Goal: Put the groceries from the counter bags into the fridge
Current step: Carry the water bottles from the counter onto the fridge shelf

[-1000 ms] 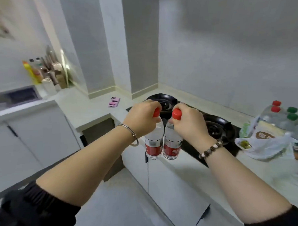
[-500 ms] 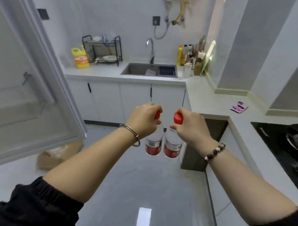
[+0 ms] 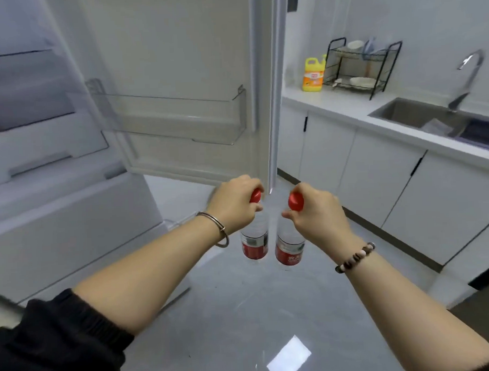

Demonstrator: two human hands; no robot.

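Two clear plastic water bottles with red caps and red labels, one per hand. Both hang upright in mid-air, long axis vertical, caps up and bases pointing down at the glossy grey floor (image 3: 243, 311). The left hand (image 3: 233, 205) has its fingers curled right over the cap of the left bottle (image 3: 254, 241), which hangs directly beneath it. The right hand (image 3: 317, 210) pinches the right bottle (image 3: 289, 248) at the neck just under the cap, the body dangling below the fingers. The two bottles sit just beside each other with a narrow gap between them.

There is one silver bangle (image 3: 220, 231) on the left wrist and one beaded bracelet (image 3: 355, 257) on the right, with black sleeves lower down both arms. Just beyond the hands is the edge of the open white fridge door (image 3: 176, 62), with one clear door shelf (image 3: 173, 115) across its inside. To the left is the white fridge body (image 3: 56, 207).

Farther right, the pale bench (image 3: 346, 105) carries one yellow detergent jug (image 3: 312, 75) and one black wire dish rack (image 3: 361, 65). Farther along it are one steel sink (image 3: 419, 113) and one tap (image 3: 468, 77).
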